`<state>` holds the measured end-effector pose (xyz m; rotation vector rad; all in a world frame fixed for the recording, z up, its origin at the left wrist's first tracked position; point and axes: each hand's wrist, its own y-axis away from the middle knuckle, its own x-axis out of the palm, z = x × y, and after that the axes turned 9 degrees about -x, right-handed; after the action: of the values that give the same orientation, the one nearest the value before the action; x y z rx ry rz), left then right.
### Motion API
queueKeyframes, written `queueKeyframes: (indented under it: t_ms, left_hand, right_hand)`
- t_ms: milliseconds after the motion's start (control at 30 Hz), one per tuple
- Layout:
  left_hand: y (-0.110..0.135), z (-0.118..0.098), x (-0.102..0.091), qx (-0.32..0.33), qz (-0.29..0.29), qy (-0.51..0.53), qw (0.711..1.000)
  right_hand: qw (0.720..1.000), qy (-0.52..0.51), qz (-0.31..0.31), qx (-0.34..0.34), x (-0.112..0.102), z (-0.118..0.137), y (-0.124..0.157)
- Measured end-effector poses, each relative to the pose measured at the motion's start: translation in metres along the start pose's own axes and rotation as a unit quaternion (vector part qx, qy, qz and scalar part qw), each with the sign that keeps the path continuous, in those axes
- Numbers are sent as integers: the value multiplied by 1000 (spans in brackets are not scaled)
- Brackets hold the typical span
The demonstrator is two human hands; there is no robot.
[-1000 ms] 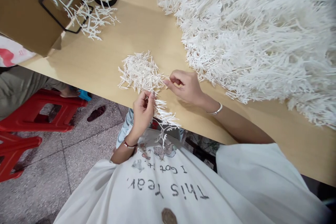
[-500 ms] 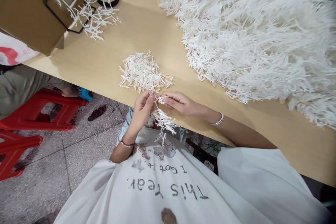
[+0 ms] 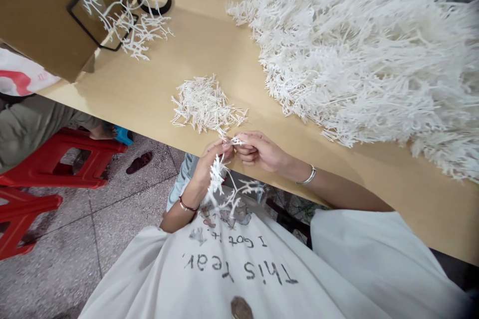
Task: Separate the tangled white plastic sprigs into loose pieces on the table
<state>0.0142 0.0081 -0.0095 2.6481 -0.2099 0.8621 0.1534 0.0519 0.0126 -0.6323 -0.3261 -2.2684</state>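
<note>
Over the pale wooden table, a white branching plastic sprig was pinched by the left hand and right hand, drawn closely together.

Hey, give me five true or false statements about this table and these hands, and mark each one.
1. The left hand wears a silver bangle. False: the silver bangle is on the right hand's wrist; the left wrist has a reddish bracelet.
2. A white branching sprig is held between both hands. True.
3. The small pile of white sprigs touches the large heap of white sprigs. False: they lie apart on the light wooden table.
4. A red plastic stool stands on the table. False: it stands on the speckled floor.
5. The white T-shirt has dark lettering. True.
</note>
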Motion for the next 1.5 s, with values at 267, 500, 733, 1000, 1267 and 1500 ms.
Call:
queueKeyframes:
  t_ms: [267, 500, 733, 1000, 1267, 1500]
  left_hand:
    - [0, 1, 17, -21, -35, 159, 986]
    - [3, -2, 16, 16, 26, 132, 991]
    - [6, 3, 3, 138, -125, -47, 981]
    - [7, -9, -10, 138, -191, -222, 946]
    - [4, -8, -13, 146, -189, -236, 942]
    - [2, -7, -14, 154, -187, -230, 942]
  right_hand:
    - [995, -41, -84, 23, 5, 3, 0]
    - [986, 138, -22, -88, -6, 8, -5]
    - [670, 703, 20, -238, -33, 25, -18]
    - [445, 881, 83, -140, -45, 33, -39]
    - [508, 836, 3, -209, -46, 33, -34]
    - [815, 551, 57, -171, -22, 37, -14]
